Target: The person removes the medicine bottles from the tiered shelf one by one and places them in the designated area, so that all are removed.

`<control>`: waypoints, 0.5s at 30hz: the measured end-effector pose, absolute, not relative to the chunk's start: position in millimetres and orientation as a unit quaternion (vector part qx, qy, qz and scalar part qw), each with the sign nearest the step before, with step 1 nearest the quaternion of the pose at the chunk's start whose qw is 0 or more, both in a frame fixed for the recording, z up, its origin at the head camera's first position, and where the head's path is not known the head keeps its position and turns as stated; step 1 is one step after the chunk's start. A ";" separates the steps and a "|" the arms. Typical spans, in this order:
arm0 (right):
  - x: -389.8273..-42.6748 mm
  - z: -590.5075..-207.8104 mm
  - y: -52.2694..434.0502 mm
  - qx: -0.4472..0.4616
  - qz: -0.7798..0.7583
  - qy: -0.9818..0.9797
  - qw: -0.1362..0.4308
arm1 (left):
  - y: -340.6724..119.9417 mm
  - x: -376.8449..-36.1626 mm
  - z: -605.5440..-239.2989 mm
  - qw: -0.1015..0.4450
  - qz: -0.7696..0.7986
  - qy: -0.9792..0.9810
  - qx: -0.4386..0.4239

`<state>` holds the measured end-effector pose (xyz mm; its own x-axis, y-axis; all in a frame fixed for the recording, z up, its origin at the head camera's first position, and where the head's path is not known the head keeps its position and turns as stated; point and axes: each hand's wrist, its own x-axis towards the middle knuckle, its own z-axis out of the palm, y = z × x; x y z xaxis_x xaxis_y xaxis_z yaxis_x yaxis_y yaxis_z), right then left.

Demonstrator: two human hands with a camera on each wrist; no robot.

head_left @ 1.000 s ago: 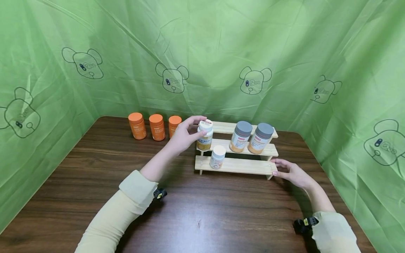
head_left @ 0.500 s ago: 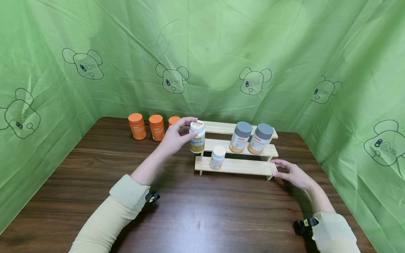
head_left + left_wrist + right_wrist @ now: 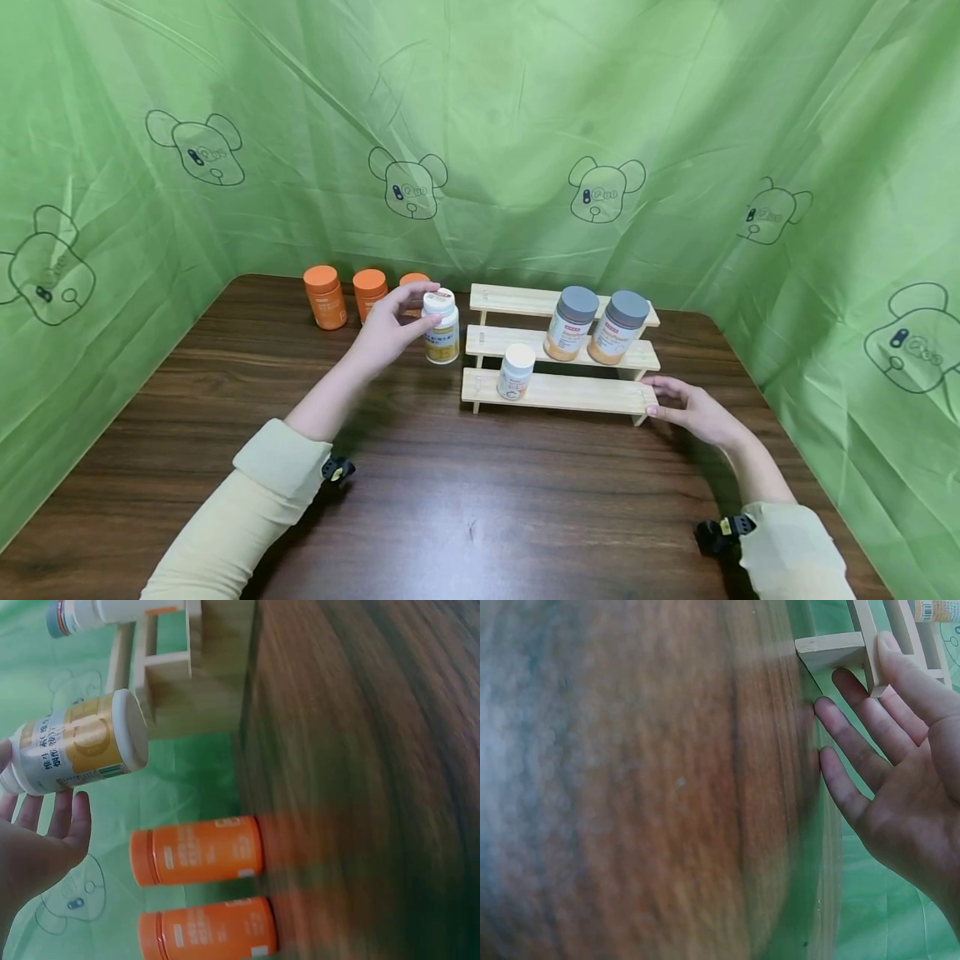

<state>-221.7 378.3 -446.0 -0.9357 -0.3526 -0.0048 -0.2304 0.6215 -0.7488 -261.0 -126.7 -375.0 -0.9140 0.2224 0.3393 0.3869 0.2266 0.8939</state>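
My left hand [image 3: 392, 327] grips a white pill bottle [image 3: 441, 337] with a gold-and-white label, fingers and thumb around its upper part. In the left wrist view the bottle [image 3: 82, 742] is held off the table, left of a three-tier wooden display shelf [image 3: 562, 394]. With thumb and fingers my right hand [image 3: 697, 415] pinches the right end of the lowest tier; the right wrist view has the thumb on the board [image 3: 868, 649]. A small white bottle [image 3: 516, 372] stands on that tier. Two grey-capped bottles [image 3: 572, 325] [image 3: 618, 329] occupy the middle tier's right part.
Three orange bottles [image 3: 325, 298] [image 3: 370, 293] [image 3: 414, 281] stand in a row at the table's back left, the nearer ones partly behind my left hand. A green curtain [image 3: 510, 125] surrounds the dark wooden table [image 3: 480, 500] at the back and sides.
My left hand has carried the gold-labelled pill bottle leftward, from the left end of the middle tier to beside the shelf. My right hand stays at the lowest tier's end.
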 end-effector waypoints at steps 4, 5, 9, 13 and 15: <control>-221.6 -445.9 378.5 -0.161 -0.401 0.899 0.076 | -135.1 -264.7 -380.5 0.079 -0.584 -0.784 -0.193; -221.5 -446.1 378.5 -0.162 -0.400 0.899 0.075 | -137.1 -265.4 -381.6 0.078 -0.584 -0.785 -0.191; -221.8 -447.1 378.8 -0.167 -0.406 0.895 0.075 | -143.0 -262.9 -380.7 0.077 -0.579 -0.791 -0.182; -221.9 -447.5 378.9 -0.168 -0.410 0.893 0.077 | -144.9 -253.3 -370.6 0.076 -0.576 -0.795 -0.175; -221.8 -447.2 378.9 -0.168 -0.409 0.894 0.079 | -145.6 -249.9 -367.2 0.073 -0.575 -0.796 -0.174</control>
<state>-221.8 378.9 -447.2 -0.9314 -0.3639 -0.0037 -0.2354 0.6099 -0.7567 -249.9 -145.6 -367.2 -0.9289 0.1929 0.3161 0.3608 0.2789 0.8900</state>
